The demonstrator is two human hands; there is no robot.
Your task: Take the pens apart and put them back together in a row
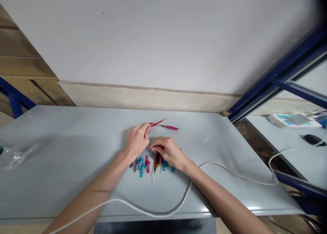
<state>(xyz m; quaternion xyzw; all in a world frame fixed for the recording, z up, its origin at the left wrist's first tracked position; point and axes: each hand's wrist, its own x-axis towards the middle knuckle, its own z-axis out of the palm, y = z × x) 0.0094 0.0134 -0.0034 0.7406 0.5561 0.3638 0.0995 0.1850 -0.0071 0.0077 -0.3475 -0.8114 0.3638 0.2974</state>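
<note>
**Operator:** What have my fingers got?

**Inspector:** Your left hand (138, 138), centre of the frame, has thumb and forefinger pinched shut on a thin red rod (158, 122). The rod's tip points up and to the right. Your right hand (170, 152), just beside it, is curled down, with the fingertips closed on the upper end of a red pen (159, 146). How firm that pinch is, I cannot tell.

**Operator:** And around them?

**Inspector:** The red pen belongs to the pens (146, 164) lying side by side under and just below both hands. Blue, red and clear barrels are touching one another. A pink pen (170, 127) lies alone just above your right hand, near the rod's tip. A cable (153, 212) loops across the lower table (63, 152). A clear bag (15, 157) sits at the left edge.

**Operator:** Which step is this?

**Inspector:** In my judgement you are picking through the pens, with one piece already lifted out. The next move calls for drawing the red pen free without dragging its neighbours. Hold the rod level, clear of the pink pen.
</note>
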